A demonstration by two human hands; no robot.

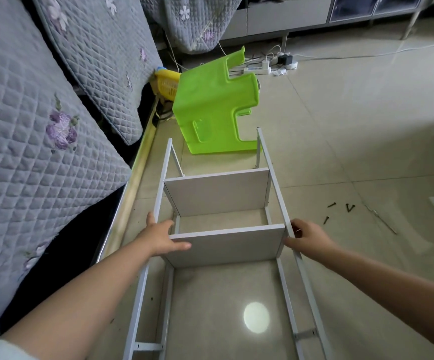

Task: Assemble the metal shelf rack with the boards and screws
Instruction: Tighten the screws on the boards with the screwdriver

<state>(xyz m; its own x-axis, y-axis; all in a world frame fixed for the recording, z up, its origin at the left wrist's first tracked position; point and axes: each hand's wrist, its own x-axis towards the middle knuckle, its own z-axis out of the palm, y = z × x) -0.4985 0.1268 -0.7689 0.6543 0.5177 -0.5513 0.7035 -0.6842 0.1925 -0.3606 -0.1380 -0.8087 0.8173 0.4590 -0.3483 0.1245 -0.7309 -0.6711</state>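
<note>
Left hand lies flat, fingers straight across the near board, thumb hooked on the left rail. Right hand curls round the right rail just at that board's end, steadying it. The rack lies on its side on the floor, directly between both hands. Two boards are in, the far board looking seated; the nearer bay is bare. Loose screws wait well right — whether this board is fastened, hard to tell.
</note>
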